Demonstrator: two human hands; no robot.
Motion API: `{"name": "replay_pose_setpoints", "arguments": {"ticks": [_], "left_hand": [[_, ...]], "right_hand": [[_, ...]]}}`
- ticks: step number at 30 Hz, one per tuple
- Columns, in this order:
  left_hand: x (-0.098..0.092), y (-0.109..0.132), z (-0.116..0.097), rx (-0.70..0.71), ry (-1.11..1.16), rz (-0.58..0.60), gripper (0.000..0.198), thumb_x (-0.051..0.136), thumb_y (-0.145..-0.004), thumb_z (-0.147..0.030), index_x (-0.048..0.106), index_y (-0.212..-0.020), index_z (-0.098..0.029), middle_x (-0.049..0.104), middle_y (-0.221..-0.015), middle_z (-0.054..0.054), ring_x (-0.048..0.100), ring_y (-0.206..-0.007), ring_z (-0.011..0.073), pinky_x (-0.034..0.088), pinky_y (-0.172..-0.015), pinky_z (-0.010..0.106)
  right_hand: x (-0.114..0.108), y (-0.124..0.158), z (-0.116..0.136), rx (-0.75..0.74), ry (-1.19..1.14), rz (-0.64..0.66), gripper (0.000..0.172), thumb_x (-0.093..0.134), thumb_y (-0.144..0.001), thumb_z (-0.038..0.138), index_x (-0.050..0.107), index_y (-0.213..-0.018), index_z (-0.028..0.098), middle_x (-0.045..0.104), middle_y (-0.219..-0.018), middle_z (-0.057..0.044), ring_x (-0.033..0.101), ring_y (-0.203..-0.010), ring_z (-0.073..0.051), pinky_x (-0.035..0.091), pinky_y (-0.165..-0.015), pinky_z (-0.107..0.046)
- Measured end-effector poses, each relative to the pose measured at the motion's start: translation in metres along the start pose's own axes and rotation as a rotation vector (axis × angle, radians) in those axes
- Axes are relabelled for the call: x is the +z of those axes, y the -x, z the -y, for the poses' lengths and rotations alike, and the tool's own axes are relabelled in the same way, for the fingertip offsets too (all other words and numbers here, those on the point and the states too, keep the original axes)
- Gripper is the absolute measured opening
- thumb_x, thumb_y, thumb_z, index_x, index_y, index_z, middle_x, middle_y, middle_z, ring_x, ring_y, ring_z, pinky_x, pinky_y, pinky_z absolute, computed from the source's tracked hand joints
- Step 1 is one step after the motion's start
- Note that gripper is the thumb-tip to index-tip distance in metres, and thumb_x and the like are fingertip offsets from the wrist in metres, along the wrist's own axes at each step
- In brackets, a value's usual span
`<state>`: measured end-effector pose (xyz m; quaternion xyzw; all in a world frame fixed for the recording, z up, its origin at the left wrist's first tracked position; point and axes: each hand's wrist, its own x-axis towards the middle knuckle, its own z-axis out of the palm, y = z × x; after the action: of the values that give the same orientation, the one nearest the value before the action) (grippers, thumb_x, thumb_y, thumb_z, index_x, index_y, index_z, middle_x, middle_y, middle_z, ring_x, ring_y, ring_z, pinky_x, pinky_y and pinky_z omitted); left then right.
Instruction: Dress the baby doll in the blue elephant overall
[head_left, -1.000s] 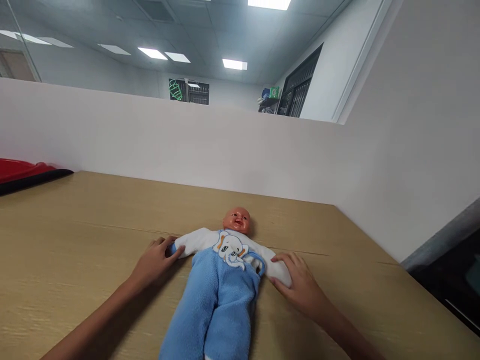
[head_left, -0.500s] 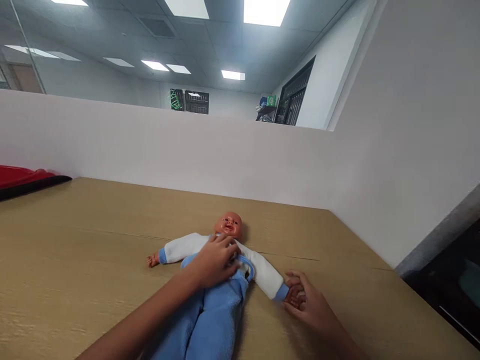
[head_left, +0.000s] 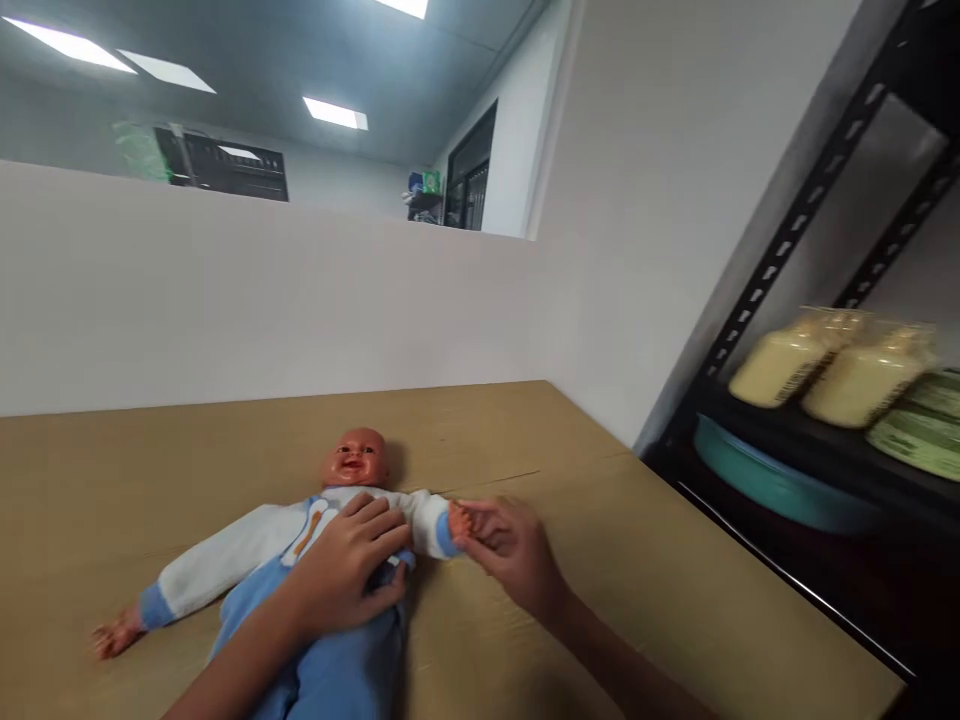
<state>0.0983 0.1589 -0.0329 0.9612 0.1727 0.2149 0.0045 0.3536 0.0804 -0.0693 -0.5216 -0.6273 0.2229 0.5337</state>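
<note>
Doll, fully dressed, lay face-up on the bench at seven o'clock, left hand flat on its chest, grip open, right hand grip pinching its tiny hand toward three o'clock.

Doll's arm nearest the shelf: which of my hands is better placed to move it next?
Right. The right hand pinches the doll's hand at the end of that arm. The left hand lies flat on the doll's chest, and is probably more useful there, steadying the body.
</note>
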Motion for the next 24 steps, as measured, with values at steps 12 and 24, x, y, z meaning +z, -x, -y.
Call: {"name": "replay_pose_setpoints", "arguments": {"ticks": [12, 24], "left_hand": [[0.013, 0.007, 0.029, -0.403, 0.388, -0.187, 0.026, 0.056, -0.09, -0.052, 0.067, -0.087, -0.028, 0.074, -0.086, 0.005, 0.065, -0.08, 0.0297, 0.051, -0.073, 0.042], [0.032, 0.001, 0.033, -0.577, 0.318, 0.094, 0.05, 0.041, -0.096, -0.062, 0.073, -0.102, -0.023, 0.069, -0.102, 0.013, 0.064, -0.099, 0.0375, 0.045, -0.091, 0.051]], "right_hand": [[0.089, 0.013, -0.001, -0.135, -0.255, 0.128, 0.017, 0.075, -0.082, 0.023, 0.082, -0.097, 0.021, 0.062, -0.101, -0.005, 0.063, -0.095, -0.021, 0.056, -0.085, -0.032], [0.098, 0.013, -0.037, 0.709, -0.887, -0.131, 0.065, 0.098, -0.049, 0.065, 0.062, -0.083, 0.023, 0.075, -0.087, -0.004, 0.071, -0.084, -0.023, 0.057, -0.085, -0.039]]}}
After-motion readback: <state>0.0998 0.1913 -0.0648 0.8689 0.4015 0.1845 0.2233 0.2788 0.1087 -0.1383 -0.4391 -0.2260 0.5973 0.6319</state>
